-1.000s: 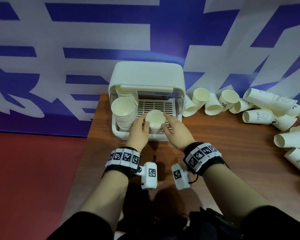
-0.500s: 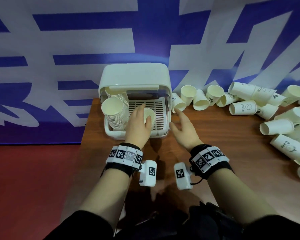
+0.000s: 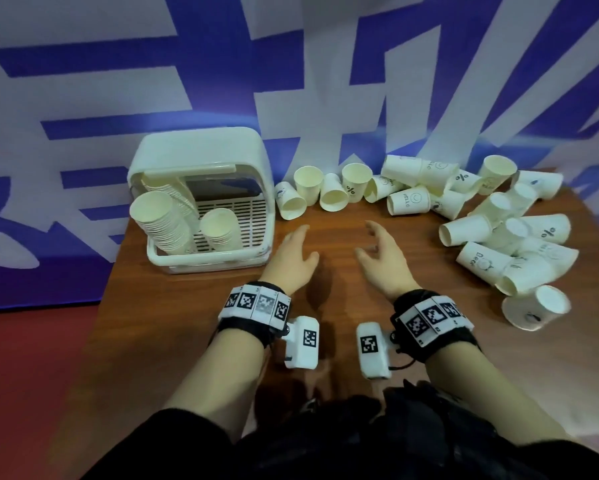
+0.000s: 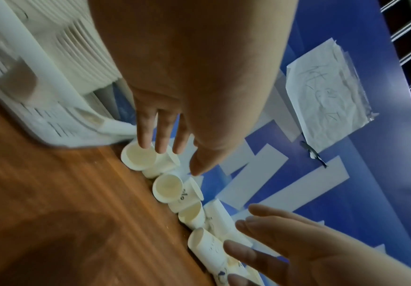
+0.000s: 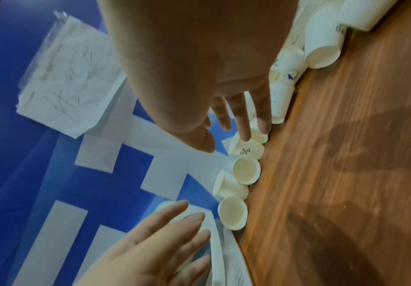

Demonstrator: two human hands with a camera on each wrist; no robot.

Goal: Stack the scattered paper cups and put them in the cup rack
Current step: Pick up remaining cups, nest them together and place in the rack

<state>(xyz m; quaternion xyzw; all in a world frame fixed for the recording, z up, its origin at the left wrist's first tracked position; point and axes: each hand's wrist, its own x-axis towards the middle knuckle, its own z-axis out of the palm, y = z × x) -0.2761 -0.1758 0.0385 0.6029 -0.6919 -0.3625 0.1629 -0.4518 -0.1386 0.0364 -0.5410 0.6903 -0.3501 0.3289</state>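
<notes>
Both hands have withdrawn from the cup rack (image 3: 201, 202); left hand (image 3: 293, 259) and right hand (image 3: 383, 261) hover empty, fingers spread, over the desk (image 3: 325, 306). Rack holds two cup stacks (image 3: 218, 228). Scattered cups (image 3: 409, 200) right of rack read "HELLO", "%". Wrist views show taped paper (image 4: 326, 92) on the wall.

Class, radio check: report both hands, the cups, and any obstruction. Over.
Left hand open, right hand open, both empty above the table. Two stacks in the cup rack; scattered paper cups remain. Nothing blocking.
</notes>
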